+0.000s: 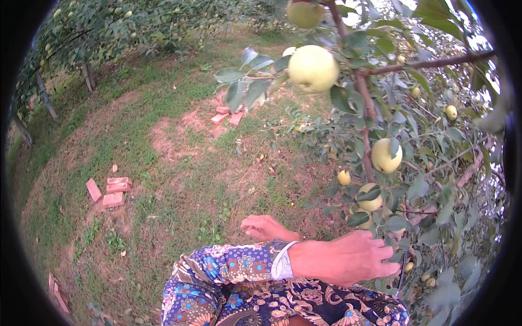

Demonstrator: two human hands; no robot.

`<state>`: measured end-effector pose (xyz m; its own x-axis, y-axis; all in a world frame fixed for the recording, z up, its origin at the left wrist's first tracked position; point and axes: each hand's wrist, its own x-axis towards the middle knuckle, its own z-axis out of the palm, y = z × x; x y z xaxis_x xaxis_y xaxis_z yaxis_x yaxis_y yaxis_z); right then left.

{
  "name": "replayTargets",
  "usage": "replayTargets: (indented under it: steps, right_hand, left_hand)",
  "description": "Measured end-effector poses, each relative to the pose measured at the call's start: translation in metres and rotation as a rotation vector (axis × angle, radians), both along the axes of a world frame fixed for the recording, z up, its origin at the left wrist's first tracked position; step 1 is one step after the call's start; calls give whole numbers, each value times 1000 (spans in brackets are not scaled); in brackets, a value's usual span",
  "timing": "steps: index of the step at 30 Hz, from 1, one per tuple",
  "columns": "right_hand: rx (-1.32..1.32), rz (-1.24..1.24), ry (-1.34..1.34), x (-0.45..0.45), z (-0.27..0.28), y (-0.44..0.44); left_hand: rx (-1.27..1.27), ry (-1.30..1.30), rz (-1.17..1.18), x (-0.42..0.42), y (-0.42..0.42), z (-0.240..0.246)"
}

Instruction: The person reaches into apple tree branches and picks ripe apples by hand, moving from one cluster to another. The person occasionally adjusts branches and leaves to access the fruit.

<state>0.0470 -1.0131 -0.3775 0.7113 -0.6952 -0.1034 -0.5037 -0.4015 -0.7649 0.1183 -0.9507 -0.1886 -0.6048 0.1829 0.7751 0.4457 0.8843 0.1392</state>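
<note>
My left hand (350,257) reaches across to the right, its back turned up. Its fingers curl beside the leaves of an apple branch (367,134), and whatever lies under them is hidden. A thin dark rod or wire (403,269) runs just past the fingertips; I cannot tell whether they touch it. My right hand (267,227) points left from behind the left wrist, fingers bent, its palm out of sight. Just above the left hand hang a pale yellow-green apple (368,199) partly covered by a leaf, and another apple (386,155) higher up.
A large apple (313,68) hangs close by on the upper branch. Dense foliage (444,228) fills the right side. On the grass (175,228) lie a brick pile (114,191) at left and more bricks (227,116) farther off. Fruit trees (122,28) line the back.
</note>
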Motion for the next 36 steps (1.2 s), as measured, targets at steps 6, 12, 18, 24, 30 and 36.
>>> replayTargets:
  steps: [6,12,18,24,30,36]
  right_hand:
    - [-8,-261,-142,-55,-72,-22]
    - [179,-56,320,-65,-116,-111]
    - [196,-122,468,-72,-134,-200]
    - [281,-388,598,-91,-122,-245]
    - [88,-1038,421,-61,-151,-204]
    - [-189,-1502,-195,102,-163,-178]
  left_hand:
    - [399,-408,276,90,-72,-113]
    - [859,-361,684,170,-130,-174]
    - [823,-340,715,177,-261,-202]
    - [763,-318,439,157,-364,-180]
    - [716,-541,49,124,-459,-251]
    - [596,-781,-189,157,-520,-196]
